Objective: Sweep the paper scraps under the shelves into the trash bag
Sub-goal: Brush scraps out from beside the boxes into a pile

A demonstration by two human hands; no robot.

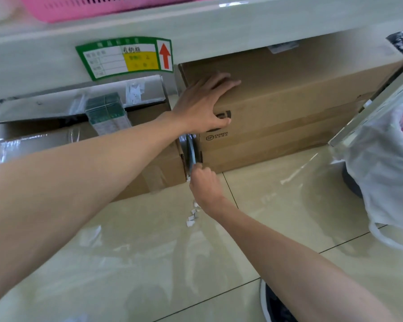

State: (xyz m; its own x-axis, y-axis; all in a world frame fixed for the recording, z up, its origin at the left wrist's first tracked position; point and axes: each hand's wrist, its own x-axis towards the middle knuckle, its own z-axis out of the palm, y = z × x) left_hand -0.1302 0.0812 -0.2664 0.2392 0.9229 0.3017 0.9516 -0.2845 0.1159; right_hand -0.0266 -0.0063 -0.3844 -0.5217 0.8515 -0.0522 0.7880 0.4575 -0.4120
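Lying on the tiled floor (254, 205) just in front of the gap between two cardboard boxes, the paper scraps (192, 216) form a small white cluster directly below the right hand (205, 184). That hand's fingers are pressed together at the gap's lower edge; whether they pinch a scrap cannot be told. The left hand (204, 105) rests with fingers spread on the corner of the right box (300, 108), apparently bracing it. Judged step: clearing the gap. Next move: gather the cluster toward the trash bag (386, 173), well apart at right. Above runs the shelf (219, 26).
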